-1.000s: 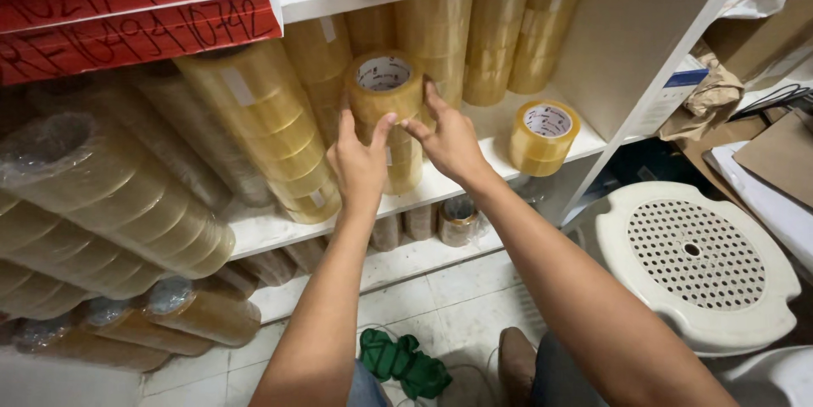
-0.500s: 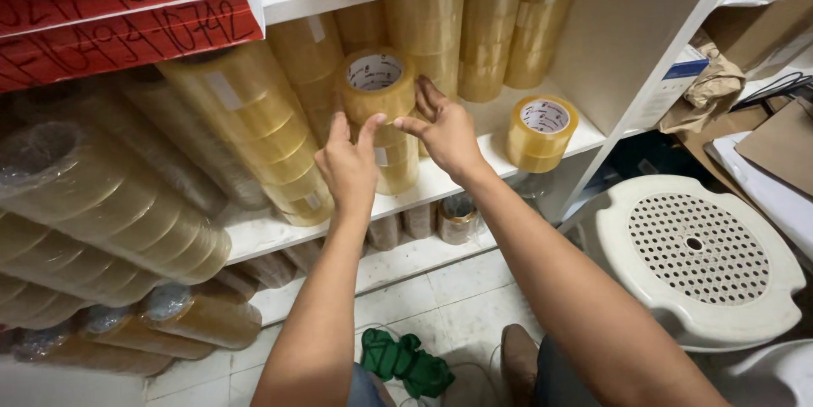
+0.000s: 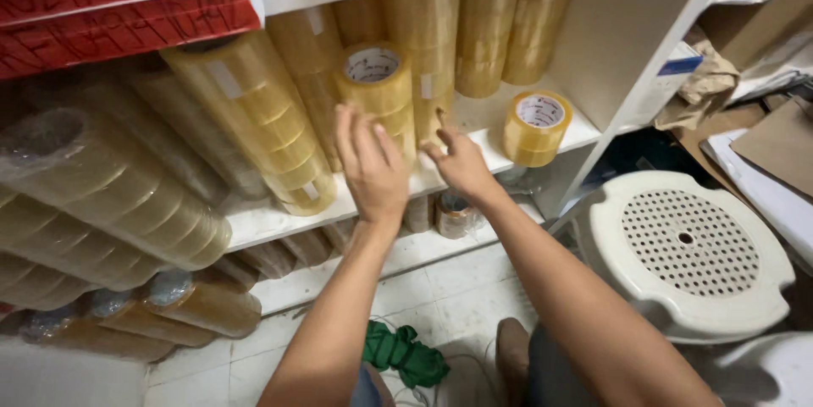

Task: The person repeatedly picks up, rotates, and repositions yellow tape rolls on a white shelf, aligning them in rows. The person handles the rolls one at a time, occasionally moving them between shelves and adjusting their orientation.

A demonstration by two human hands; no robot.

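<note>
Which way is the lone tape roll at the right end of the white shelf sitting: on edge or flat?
Tilted, not flat. The lone tape roll rests on the white shelf, its white core face turned up and outward.
</note>
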